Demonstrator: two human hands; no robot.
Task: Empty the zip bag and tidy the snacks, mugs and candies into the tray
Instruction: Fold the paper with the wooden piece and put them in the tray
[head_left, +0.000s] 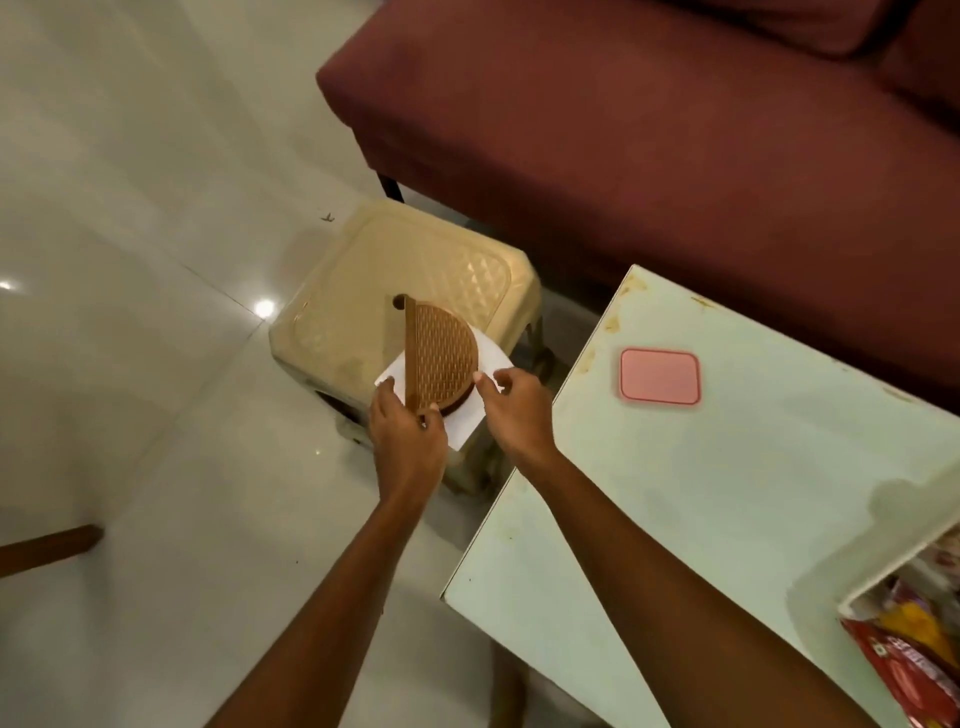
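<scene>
Standing over a maroon sofa (675, 130), a pale table (727, 493) and a cream plastic stool (410, 291). White tray (883, 566) at the table's right edge, snack packets (904, 649) showing inside it, so some tidying looks done (mugs, candies and zip bag not in view). Pink lid (660, 375) lies loose on the table. On the stool: a brown half-round lattice piece (441, 358) over white paper (467, 415). My left hand (408, 441) pinches the piece's near edge; my right hand (514, 410), fingers loosely curled, touches the paper and grips nothing I can confirm.
</scene>
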